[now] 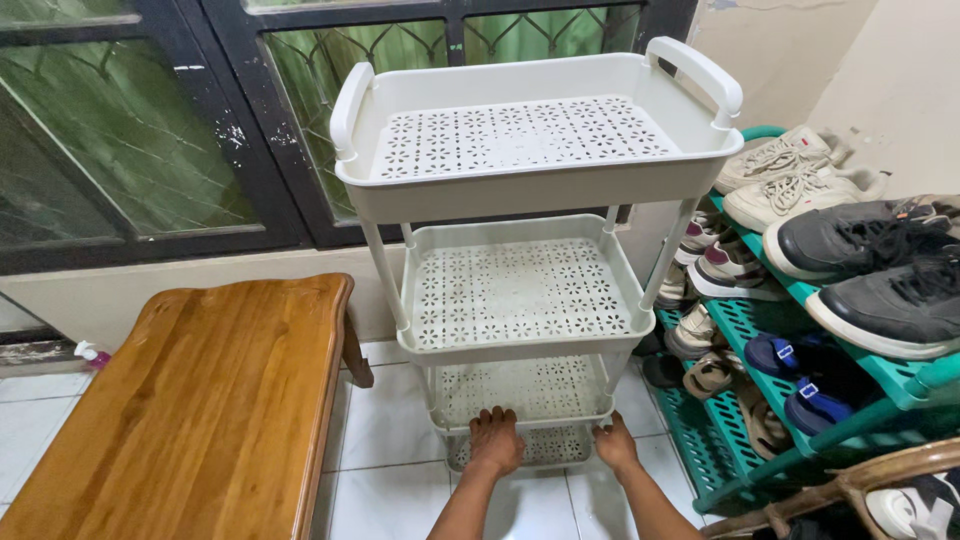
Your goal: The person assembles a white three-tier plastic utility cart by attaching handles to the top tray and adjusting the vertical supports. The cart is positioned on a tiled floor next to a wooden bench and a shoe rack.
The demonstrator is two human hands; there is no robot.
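White floor tiles run under a dark-framed window with green glass, and a white four-tier rack [520, 270] stands against the wall between a wooden desk [190, 400] and a green shoe rack [800, 330] loaded with shoes. Both hands are low at the rack's bottom tiers: the left hand [496, 440] lies on the front rim with fingers curled over it, the right hand [614, 445] rests fingers apart on the corner beside it. Working this low seems to call for an even grip on both sides, so the tall rack stays upright and off the shoes.
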